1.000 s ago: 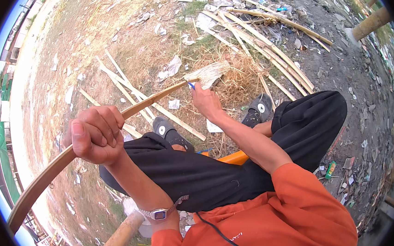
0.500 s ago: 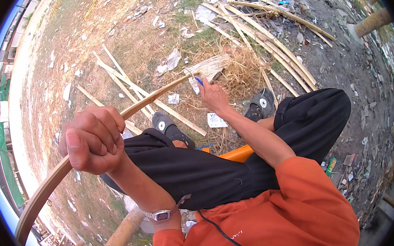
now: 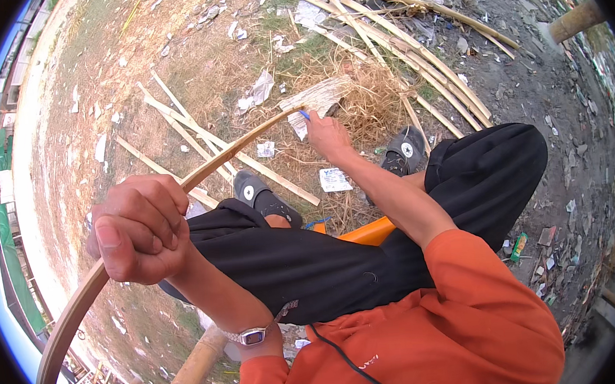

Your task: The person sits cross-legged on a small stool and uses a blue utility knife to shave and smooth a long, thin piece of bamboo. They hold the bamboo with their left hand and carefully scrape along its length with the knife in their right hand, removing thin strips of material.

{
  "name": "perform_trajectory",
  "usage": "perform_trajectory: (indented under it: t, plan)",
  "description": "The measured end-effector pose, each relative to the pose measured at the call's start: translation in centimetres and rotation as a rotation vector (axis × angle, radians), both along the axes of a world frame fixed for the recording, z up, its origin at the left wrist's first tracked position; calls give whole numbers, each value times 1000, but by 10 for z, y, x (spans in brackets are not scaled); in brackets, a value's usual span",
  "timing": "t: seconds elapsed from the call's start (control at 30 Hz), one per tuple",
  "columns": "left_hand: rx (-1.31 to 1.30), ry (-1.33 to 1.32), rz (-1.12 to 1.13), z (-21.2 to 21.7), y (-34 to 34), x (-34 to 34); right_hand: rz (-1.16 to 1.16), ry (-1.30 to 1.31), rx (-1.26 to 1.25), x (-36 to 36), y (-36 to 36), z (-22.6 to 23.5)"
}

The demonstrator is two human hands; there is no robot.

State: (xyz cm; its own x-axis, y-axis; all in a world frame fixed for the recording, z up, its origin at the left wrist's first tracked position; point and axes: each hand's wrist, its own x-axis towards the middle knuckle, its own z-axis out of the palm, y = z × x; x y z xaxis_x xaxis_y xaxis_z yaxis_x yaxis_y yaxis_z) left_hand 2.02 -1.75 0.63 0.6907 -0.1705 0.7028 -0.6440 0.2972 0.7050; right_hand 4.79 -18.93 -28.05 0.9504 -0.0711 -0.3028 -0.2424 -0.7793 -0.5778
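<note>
Beside the right hand (image 3: 326, 134), a white rectangular label (image 3: 335, 180) lies on straw.

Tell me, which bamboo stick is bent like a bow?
The long strip gripped in the left hand. It curves, while the sticks lying on the ground look fairly straight.

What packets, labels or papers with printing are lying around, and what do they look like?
Printed paper slip: on the dry grass between the two sandals, rectangular, white with small blue marks.
Small white scrap: on the ground beside the bamboo strip, squarish, pale with faint print.
Green packet: on the dirt to the right of the black trouser leg, narrow, green with a little red.
Torn white wrapper: farther out on the grass, crumpled, plain.
No screens or signs are clear enough to tell.
</note>
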Motion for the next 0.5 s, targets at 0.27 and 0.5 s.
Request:
perform_trajectory:
  t: [0.27,0.5]
  plan:
    - [-43,-16,-112,0,2,2,49,-27,-152,7,-12,-72]
    - [-99,28,-49,-2,3,1,300,-160,-541,32,-34,-71]
